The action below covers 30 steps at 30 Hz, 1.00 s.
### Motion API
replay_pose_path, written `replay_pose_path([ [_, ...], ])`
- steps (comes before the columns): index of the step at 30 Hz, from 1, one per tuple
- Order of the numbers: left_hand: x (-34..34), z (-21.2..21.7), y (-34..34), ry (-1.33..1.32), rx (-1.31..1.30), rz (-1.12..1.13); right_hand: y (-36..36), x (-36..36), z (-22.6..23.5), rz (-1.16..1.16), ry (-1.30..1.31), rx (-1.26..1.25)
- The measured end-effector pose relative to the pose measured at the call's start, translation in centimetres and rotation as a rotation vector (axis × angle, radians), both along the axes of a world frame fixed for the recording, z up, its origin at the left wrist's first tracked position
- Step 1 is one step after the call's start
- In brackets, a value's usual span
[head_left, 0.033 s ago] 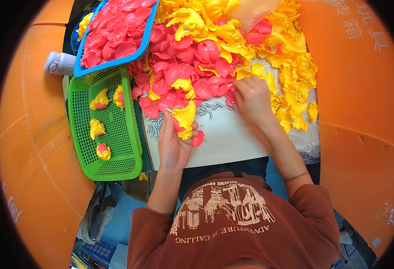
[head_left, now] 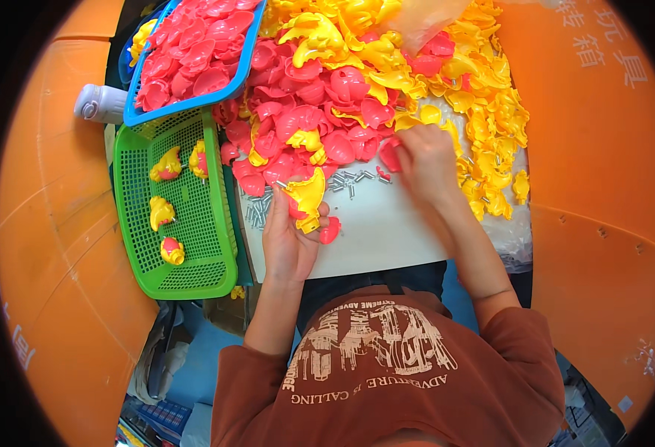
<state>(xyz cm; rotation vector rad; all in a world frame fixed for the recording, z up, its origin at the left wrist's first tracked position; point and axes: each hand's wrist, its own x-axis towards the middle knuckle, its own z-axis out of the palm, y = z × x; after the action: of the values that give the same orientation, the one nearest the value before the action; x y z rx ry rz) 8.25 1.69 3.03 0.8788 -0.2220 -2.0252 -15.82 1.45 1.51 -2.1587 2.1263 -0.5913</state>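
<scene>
Near the front edge of the white worktop [head_left: 387, 238], the left hand [head_left: 289, 242] has its fingers closed around a yellow plastic shell [head_left: 309, 195], with a small red piece [head_left: 330, 231] just beside it. The right hand [head_left: 426, 160] reaches into the edge of the red and yellow pile [head_left: 342, 82], fingers curled on a red shell [head_left: 389, 154]. Bare worktop lies between the hands; a green basket [head_left: 175, 276] flanks the left edge.

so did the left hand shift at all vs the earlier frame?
No. The left hand holds the yellow piece at the same spot on the white board, just right of the green basket.
</scene>
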Motion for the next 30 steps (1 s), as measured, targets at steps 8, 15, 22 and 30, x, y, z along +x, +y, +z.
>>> replay_pose_path([
  [8, -0.3, -0.4, 0.2, -0.040, -0.021, 0.000, 2.4, 2.6, 0.4, 0.146, 0.119, -0.099],
  [15, -1.3, 0.0, 0.7, -0.072, -0.067, -0.063, 1.6, 3.9, 0.3, 0.110, 0.183, -0.027],
  [22, -2.5, -0.2, 1.1, -0.035, -0.061, -0.108, 1.9, 3.9, -1.0, 0.124, 0.180, -0.038],
  [30, -1.8, -0.3, 1.2, -0.068, -0.038, -0.101, 1.5, 1.3, -0.1, 0.070, -0.117, -0.143],
])
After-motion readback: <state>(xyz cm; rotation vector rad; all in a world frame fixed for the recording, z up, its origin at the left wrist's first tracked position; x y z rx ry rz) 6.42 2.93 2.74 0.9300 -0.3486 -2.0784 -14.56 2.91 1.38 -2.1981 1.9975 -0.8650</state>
